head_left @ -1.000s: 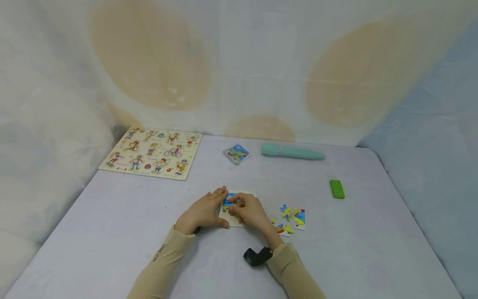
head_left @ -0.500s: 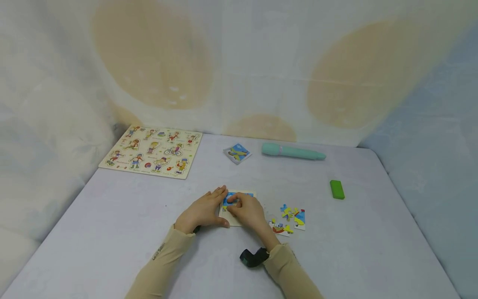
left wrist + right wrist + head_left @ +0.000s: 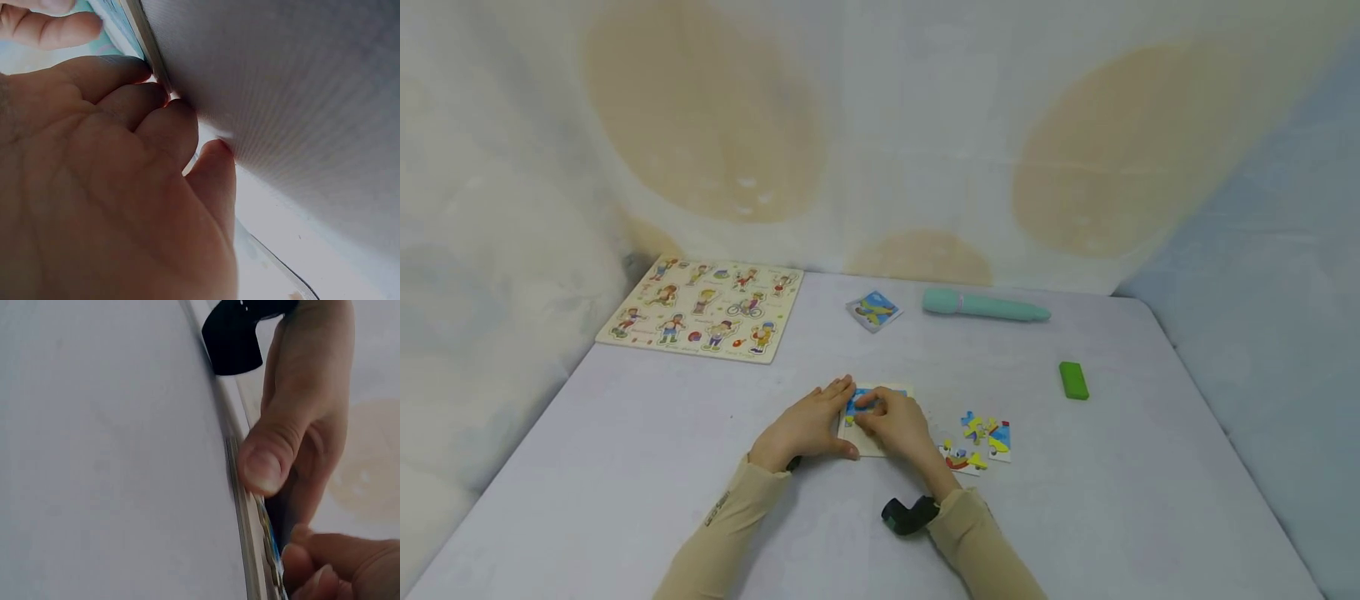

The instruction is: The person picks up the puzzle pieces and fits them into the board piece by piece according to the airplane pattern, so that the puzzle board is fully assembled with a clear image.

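A small wooden jigsaw board (image 3: 871,446) with blue and yellow pieces along its far part lies between my hands. My left hand (image 3: 808,427) rests along its left side, fingers extended and thumb near the front edge. In the left wrist view the fingertips touch the board's edge (image 3: 142,31). Over the board, my right hand (image 3: 901,427) curls index finger and thumb around a puzzle piece, mostly hidden by the fingers. The right wrist view has the thumb low against the pieces (image 3: 270,540). Loose puzzle pieces (image 3: 999,442) lie right of the hand.
At the back left lies a large wooden puzzle board (image 3: 700,308) with figures. A small picture card (image 3: 874,311) and a mint-green pen-shaped object (image 3: 985,305) lie at the back. A green block (image 3: 1073,381) sits to the right. Cloth hangs behind the table.
My right hand shifts slightly left and its index finger and thumb draw a little on the board. The left hand and the loose pieces stay in place.
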The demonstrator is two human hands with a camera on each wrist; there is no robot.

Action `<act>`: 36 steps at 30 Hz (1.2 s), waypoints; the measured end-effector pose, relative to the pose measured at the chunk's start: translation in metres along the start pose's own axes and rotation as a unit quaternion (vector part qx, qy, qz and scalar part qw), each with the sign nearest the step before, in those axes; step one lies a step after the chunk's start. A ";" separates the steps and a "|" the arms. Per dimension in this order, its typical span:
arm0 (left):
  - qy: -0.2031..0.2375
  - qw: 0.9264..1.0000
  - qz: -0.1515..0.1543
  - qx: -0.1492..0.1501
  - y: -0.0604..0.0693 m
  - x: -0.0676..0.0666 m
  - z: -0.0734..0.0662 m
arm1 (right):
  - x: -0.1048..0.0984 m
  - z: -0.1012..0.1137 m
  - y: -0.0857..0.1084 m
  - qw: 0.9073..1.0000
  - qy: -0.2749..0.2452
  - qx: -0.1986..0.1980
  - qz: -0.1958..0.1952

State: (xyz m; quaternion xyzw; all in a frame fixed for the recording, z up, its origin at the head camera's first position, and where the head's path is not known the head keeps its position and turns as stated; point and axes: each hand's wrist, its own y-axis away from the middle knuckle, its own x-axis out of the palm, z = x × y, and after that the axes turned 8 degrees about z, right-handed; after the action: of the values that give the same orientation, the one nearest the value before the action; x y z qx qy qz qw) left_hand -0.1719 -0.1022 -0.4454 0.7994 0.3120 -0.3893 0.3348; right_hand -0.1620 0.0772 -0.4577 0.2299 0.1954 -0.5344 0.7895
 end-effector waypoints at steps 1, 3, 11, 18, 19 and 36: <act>0.002 1.000 0.001 -0.001 0.000 0.001 0.000 | -0.001 -0.002 0.000 1.000 -0.017 -0.001 0.006; 0.004 1.000 0.003 -0.003 0.000 0.002 0.001 | -0.003 -0.005 0.001 0.999 -0.045 -0.003 0.015; 0.001 1.000 0.007 -0.020 0.000 0.000 0.000 | -0.019 -0.011 0.013 0.997 -0.080 0.000 -0.003; -0.002 1.000 0.005 -0.014 0.001 0.000 0.000 | -0.037 -0.022 0.027 0.995 -0.093 0.021 -0.022; -0.001 1.000 0.005 -0.013 0.001 0.000 0.000 | -0.040 -0.024 0.030 0.995 -0.094 0.024 -0.026; -0.008 1.000 0.007 -0.015 -0.002 0.002 0.000 | -0.086 -0.057 0.056 0.991 -0.084 0.081 -0.058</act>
State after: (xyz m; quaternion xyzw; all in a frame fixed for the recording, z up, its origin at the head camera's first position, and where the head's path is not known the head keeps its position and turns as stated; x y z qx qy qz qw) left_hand -0.1726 -0.1010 -0.4473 0.7932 0.3096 -0.3891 0.3515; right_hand -0.1433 0.1927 -0.4475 0.2360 0.0978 -0.6109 0.7494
